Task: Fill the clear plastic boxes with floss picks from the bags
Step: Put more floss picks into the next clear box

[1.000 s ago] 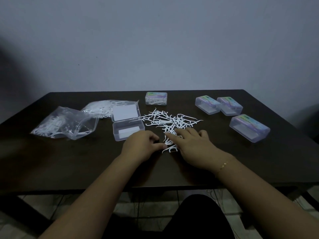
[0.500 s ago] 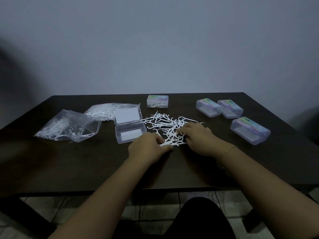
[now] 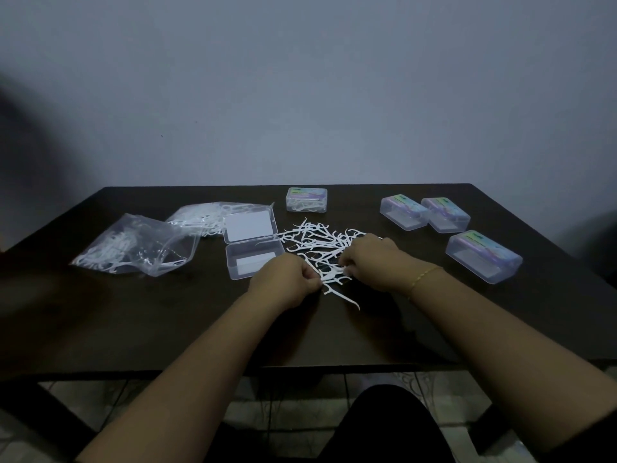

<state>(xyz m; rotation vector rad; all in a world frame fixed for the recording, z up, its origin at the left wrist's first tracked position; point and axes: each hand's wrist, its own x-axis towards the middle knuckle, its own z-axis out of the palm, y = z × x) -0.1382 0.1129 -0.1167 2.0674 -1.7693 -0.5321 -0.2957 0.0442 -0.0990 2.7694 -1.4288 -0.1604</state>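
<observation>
A loose heap of white floss picks [image 3: 320, 242] lies at the middle of the dark table [image 3: 133, 322]. An open clear plastic box [image 3: 255, 262] stands left of the heap with its lid [image 3: 249, 225] folded back. My left hand [image 3: 283, 282] has its fingers curled and pinches a small bunch of floss picks [image 3: 334, 275] at the heap's near edge. From the other side my right hand [image 3: 370, 259] grips the same bunch with curled fingers. One pick [image 3: 344, 297] sticks out towards me. Two clear bags [image 3: 133, 248] [image 3: 207, 218] with floss picks lie at the left.
A closed box with picks inside [image 3: 306, 199] stands behind the heap. Three closed clear boxes [image 3: 402, 212] [image 3: 445, 214] [image 3: 484, 256] sit at the right. The wall rises right behind the table's far edge. My lap shows below the near edge.
My right hand has curled its fingers and drawn towards my left hand, gathering picks into a bunch between both hands. The camera has tilted up a little.
</observation>
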